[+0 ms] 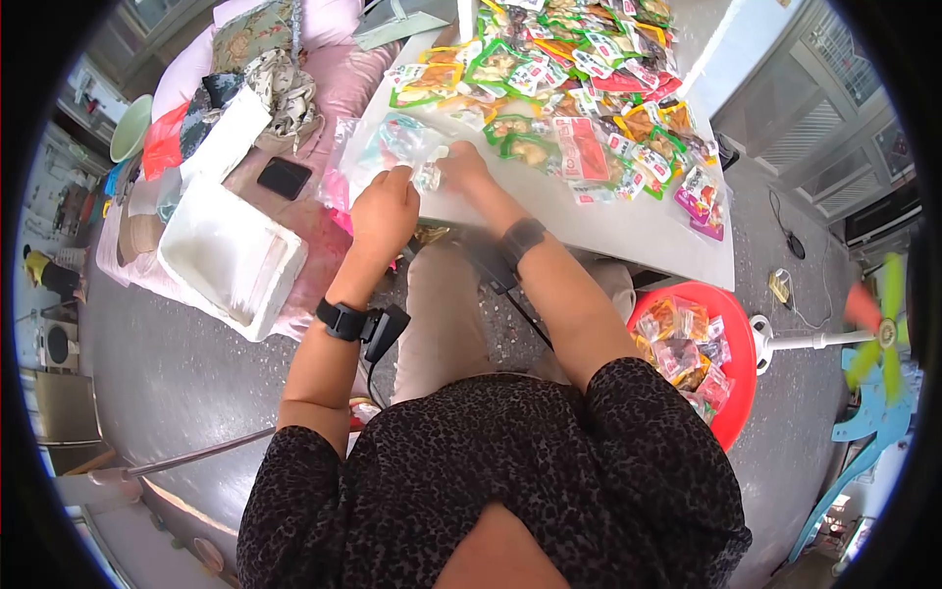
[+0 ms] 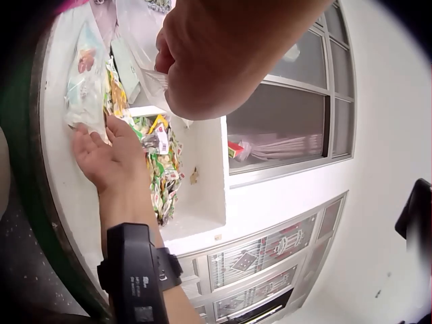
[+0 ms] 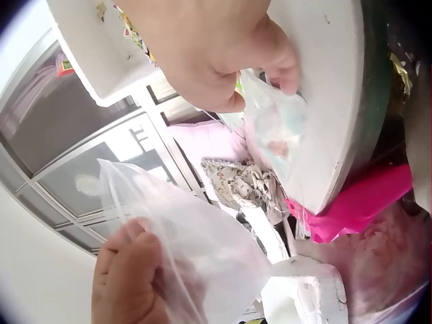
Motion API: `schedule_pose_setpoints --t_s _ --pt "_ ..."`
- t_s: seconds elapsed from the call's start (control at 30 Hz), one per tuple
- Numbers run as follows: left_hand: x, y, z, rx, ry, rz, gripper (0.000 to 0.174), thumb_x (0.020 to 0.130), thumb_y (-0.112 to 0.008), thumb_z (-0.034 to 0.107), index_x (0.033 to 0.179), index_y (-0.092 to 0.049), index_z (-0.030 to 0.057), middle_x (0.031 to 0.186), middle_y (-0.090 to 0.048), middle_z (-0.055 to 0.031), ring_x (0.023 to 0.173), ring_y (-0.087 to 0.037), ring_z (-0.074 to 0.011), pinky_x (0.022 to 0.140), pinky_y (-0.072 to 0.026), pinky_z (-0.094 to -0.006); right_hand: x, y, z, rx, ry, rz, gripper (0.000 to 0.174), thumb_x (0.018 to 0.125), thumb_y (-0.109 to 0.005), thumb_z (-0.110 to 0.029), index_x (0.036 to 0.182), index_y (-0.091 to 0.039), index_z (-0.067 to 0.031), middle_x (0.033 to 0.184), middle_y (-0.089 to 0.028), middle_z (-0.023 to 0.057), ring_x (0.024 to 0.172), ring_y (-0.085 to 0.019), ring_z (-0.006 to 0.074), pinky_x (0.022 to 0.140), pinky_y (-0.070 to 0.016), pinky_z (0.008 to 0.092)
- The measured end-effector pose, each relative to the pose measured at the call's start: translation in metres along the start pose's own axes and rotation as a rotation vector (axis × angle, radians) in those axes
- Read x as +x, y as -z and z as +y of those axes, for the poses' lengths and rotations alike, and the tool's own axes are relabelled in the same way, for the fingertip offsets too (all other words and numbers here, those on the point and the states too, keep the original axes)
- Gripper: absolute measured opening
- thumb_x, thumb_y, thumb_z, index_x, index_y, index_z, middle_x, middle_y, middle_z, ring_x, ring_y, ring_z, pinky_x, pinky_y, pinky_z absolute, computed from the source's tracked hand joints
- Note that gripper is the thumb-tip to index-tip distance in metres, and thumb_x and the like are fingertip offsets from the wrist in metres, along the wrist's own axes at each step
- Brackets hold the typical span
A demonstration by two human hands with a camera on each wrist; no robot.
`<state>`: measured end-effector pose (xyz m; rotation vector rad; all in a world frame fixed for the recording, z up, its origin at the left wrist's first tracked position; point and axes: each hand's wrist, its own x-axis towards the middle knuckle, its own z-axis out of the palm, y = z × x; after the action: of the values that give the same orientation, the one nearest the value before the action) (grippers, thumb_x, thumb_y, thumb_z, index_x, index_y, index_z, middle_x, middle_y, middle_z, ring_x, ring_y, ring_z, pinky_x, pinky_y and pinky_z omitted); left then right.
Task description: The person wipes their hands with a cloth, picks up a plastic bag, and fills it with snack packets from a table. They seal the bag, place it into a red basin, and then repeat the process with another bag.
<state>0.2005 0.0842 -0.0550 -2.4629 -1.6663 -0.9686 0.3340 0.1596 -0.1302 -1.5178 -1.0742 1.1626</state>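
My left hand pinches the edge of a thin clear bag, seen as an empty, translucent bag hanging from the fingers of that hand in the right wrist view. At the table's near left edge lies a second clear bag with teal and reddish colours on or in it. My right hand, slightly blurred, grips the end of this second bag; in the left wrist view its fingers and thumb are at the end of the bag. The two hands are close together but apart.
Many small colourful food packets cover the back and right of the white table. A red basin of packets stands on the floor at right, near a fan. At left, a white foam box and phone lie on pink bedding.
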Motion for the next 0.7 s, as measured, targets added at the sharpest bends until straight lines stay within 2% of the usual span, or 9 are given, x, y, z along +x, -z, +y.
schedule_pose_setpoints --t_s 0.03,0.13,0.2,0.27,0.33,0.4,0.57,0.63,0.7 --pt "0.004 -0.008 0.003 0.033 -0.026 -0.029 0.013 0.072 -0.044 0.012 0.081 -0.049 0.0039 0.072 -0.053 -0.0139 0.064 -0.053 -0.0320 0.055 -0.0426 -0.0413 -0.004 0.007 0.000 -0.015 0.019 0.075 0.042 0.066 -0.057 -0.017 0.102 -0.045 0.0013 0.084 -0.054 0.0146 0.067 -0.054 0.0208 0.054 -0.0436 0.0298" --pt "0.016 -0.037 0.017 0.087 -0.040 -0.123 0.012 0.072 -0.042 0.011 0.078 -0.049 0.0039 0.072 -0.053 -0.0148 0.065 -0.054 -0.0320 0.057 -0.0429 -0.0419 0.000 0.050 0.016 -0.262 0.414 0.267 0.035 0.066 -0.056 -0.018 0.094 -0.049 0.0008 0.084 -0.054 0.0152 0.070 -0.053 0.0240 0.062 -0.0427 0.0317" --pt "0.015 -0.070 0.024 0.026 -0.023 -0.181 0.013 0.072 -0.039 0.011 0.078 -0.048 0.0040 0.073 -0.053 -0.0156 0.066 -0.054 -0.0324 0.058 -0.0434 -0.0417 -0.019 0.093 0.001 -0.317 0.414 0.323 0.029 0.066 -0.055 -0.018 0.088 -0.052 0.0005 0.085 -0.054 0.0171 0.076 -0.053 0.0282 0.070 -0.0408 0.0342" --pt "0.010 -0.091 0.033 -0.098 0.025 -0.297 0.017 0.073 -0.037 0.013 0.081 -0.049 0.0035 0.078 -0.054 -0.0178 0.073 -0.053 -0.0333 0.065 -0.0421 -0.0415 -0.004 0.134 0.027 -0.482 0.626 0.590 0.026 0.065 -0.056 -0.017 0.084 -0.052 0.0000 0.086 -0.053 0.0180 0.077 -0.052 0.0313 0.070 -0.0407 0.0371" --pt "0.005 -0.106 0.042 -0.209 0.068 -0.376 0.018 0.073 -0.037 0.014 0.082 -0.049 0.0032 0.081 -0.054 -0.0186 0.076 -0.052 -0.0336 0.068 -0.0409 -0.0413 -0.006 0.177 0.025 -0.770 0.450 0.583 0.027 0.066 -0.056 -0.019 0.082 -0.049 0.0008 0.086 -0.053 0.0183 0.077 -0.051 0.0338 0.068 -0.0412 0.0402" --pt "0.000 -0.115 0.046 -0.236 0.115 -0.440 0.021 0.074 -0.037 0.016 0.086 -0.049 0.0032 0.084 -0.054 -0.0187 0.080 -0.051 -0.0330 0.070 -0.0394 -0.0410 -0.004 0.203 0.032 -0.782 0.379 0.608 0.030 0.066 -0.057 -0.021 0.083 -0.048 0.0009 0.085 -0.054 0.0196 0.078 -0.052 0.0343 0.068 -0.0415 0.0413" --pt "0.003 -0.117 0.049 -0.332 0.247 -0.498 0.026 0.076 -0.041 0.022 0.094 -0.050 0.0058 0.084 -0.056 -0.0181 0.080 -0.053 -0.0325 0.069 -0.0405 -0.0383 -0.007 0.205 0.017 -0.882 0.167 0.505 0.041 0.064 -0.059 -0.026 0.090 -0.043 0.0013 0.084 -0.054 0.0228 0.082 -0.053 0.0347 0.069 -0.0420 0.0416" --pt "0.006 -0.122 0.049 -0.363 0.283 -0.489 0.025 0.076 -0.041 0.023 0.092 -0.051 0.0056 0.084 -0.056 -0.0178 0.080 -0.052 -0.0326 0.069 -0.0404 -0.0384 -0.002 0.202 0.012 -0.874 0.097 0.454 0.044 0.063 -0.059 -0.027 0.091 -0.042 0.0012 0.084 -0.055 0.0233 0.082 -0.053 0.0346 0.070 -0.0423 0.0407" --pt "0.007 -0.126 0.048 -0.363 0.284 -0.460 0.025 0.077 -0.039 0.022 0.090 -0.050 0.0048 0.084 -0.055 -0.0180 0.081 -0.052 -0.0328 0.069 -0.0401 -0.0390 0.006 0.202 0.015 -0.869 0.142 0.458 0.044 0.062 -0.059 -0.027 0.091 -0.042 0.0017 0.085 -0.055 0.0230 0.083 -0.054 0.0342 0.071 -0.0423 0.0402"
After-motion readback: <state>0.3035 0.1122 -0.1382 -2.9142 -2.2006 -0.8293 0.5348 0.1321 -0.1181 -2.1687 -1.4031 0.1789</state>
